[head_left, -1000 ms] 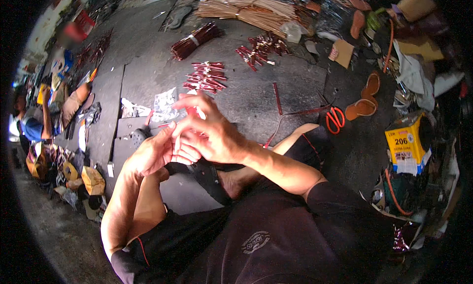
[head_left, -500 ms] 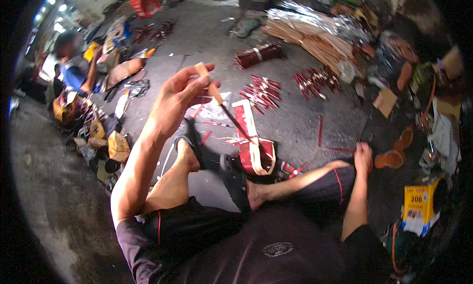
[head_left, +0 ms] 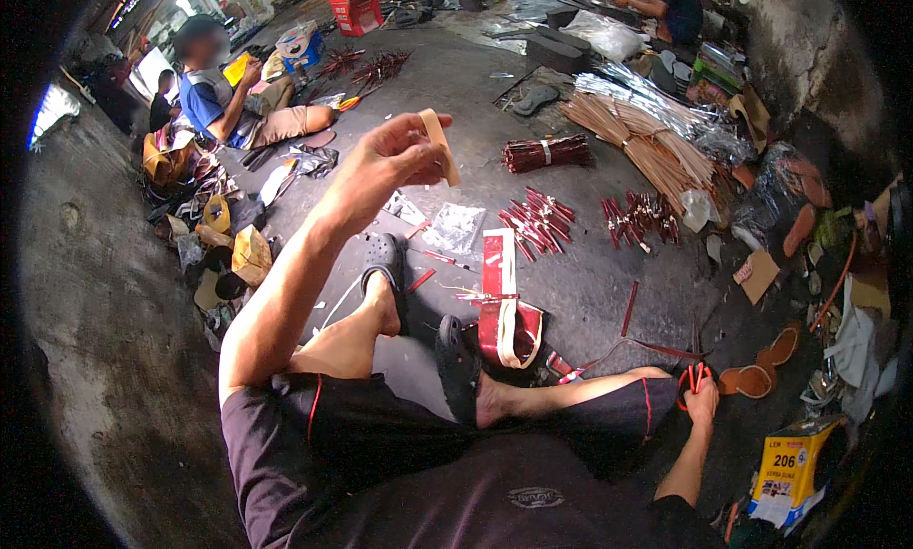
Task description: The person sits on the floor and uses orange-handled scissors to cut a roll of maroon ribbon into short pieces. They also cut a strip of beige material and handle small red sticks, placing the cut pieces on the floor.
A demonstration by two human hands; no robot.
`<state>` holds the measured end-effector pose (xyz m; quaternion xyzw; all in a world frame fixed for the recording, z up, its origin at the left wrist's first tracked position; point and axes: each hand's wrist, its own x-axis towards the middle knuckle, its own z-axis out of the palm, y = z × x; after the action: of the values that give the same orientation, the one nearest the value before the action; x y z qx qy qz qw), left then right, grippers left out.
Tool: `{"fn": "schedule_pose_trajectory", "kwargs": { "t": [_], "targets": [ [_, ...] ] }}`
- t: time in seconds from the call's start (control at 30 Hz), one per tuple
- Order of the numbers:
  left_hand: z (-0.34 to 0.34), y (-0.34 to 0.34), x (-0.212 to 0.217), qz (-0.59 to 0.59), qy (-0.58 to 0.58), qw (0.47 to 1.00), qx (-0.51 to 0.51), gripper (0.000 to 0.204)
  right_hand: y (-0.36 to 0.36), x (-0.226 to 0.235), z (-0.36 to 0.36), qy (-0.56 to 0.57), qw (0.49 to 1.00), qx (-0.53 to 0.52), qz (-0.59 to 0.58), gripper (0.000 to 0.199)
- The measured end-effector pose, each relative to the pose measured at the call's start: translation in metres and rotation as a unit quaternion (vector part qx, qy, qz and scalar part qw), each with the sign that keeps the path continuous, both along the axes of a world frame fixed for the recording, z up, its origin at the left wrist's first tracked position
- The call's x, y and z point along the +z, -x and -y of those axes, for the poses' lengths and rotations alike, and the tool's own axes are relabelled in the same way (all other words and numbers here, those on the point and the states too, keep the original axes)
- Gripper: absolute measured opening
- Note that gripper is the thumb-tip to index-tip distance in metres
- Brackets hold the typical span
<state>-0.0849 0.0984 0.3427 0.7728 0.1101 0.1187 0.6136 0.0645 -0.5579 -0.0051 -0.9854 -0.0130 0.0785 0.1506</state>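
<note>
Raised over the floor, my left hand (head_left: 404, 151) pinches a tan strip (head_left: 440, 151) that curves down from the fingers. My right hand (head_left: 703, 402) grips orange-handled scissors (head_left: 683, 385) beside my right knee, blades pointing away from me. A thin dark-red strip (head_left: 656, 345) lies close to the blades. Between my legs stands a folded dark-red piece with cream edging (head_left: 523, 335). Just beyond it are a loose pile of dark-red strips (head_left: 537, 218), a second pile (head_left: 642, 218) and a tied bundle (head_left: 547, 153).
Tan strips (head_left: 632, 140) lie bundled at the far right. Orange-brown soles (head_left: 756, 380) and a yellow can (head_left: 787, 468) are on the right. Another person (head_left: 214, 92) sits at the far left, near scraps (head_left: 249, 256). A clear plastic bag (head_left: 455, 227) lies ahead.
The view has tilted up, showing more of the far floor. The tan strip's dark lower length, which hung toward the red piece, no longer shows. The scissors in my right hand now show clearly.
</note>
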Motion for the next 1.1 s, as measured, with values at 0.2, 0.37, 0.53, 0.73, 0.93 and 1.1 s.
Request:
{"fn": "schedule_pose_trajectory", "kwargs": {
  "t": [0.2, 0.37, 0.53, 0.73, 0.93, 1.1],
  "targets": [
    [-0.017, -0.002, -0.039, -0.049, 0.028, 0.998, 0.004, 0.045, 0.019, 0.054, -0.009, -0.469, 0.861, -0.146, -0.136, 0.027],
    [-0.015, 0.003, -0.048, -0.047, 0.027, 0.999, 0.009, 0.048, 0.015, 0.106, -0.095, -0.464, 0.855, -0.201, 0.116, 0.035],
    [-0.005, 0.003, -0.042, -0.033, 0.050, 0.998, 0.003, 0.049, -0.006, 0.136, -0.153, -0.252, 0.898, 0.039, 0.359, 0.023],
    [0.007, 0.009, -0.035, -0.029, 0.056, 0.998, 0.006, 0.051, 0.003, 0.242, -0.203, -0.099, 0.985, -0.003, 0.143, 0.037],
    [0.022, 0.008, -0.033, -0.017, 0.051, 0.998, -0.027, 0.060, -0.001, 0.211, -0.206, -0.562, 0.827, 0.024, -0.013, 0.029],
    [0.039, 0.003, -0.030, 0.006, 0.093, 0.995, -0.039, 0.062, 0.062, 0.201, -0.300, -0.655, 0.613, 0.087, -0.433, 0.043]
  ]
}}
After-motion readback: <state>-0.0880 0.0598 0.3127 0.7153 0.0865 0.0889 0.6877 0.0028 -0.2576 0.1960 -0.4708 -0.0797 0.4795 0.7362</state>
